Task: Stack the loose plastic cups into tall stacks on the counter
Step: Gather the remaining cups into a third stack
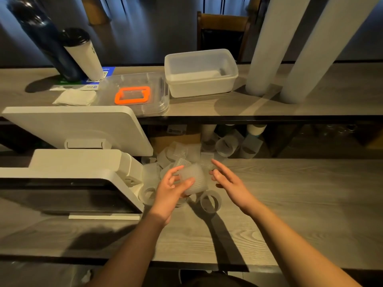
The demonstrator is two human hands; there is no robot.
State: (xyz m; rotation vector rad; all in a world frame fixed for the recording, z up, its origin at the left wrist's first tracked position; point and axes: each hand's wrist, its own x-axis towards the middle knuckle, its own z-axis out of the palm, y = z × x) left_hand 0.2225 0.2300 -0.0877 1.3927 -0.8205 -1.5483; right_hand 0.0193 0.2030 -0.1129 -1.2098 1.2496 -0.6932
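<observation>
Single head-worn wide-angle view, facing forward and steeply down onto the lower counter (290, 193). Close range: both forearms enter from the bottom edge. Beyond the counter, the raised shelf (310, 104) fills the upper frame.

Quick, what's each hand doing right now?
Left hand: holds a cup.
Right hand: open, fingers straight, holding nothing.
</observation>
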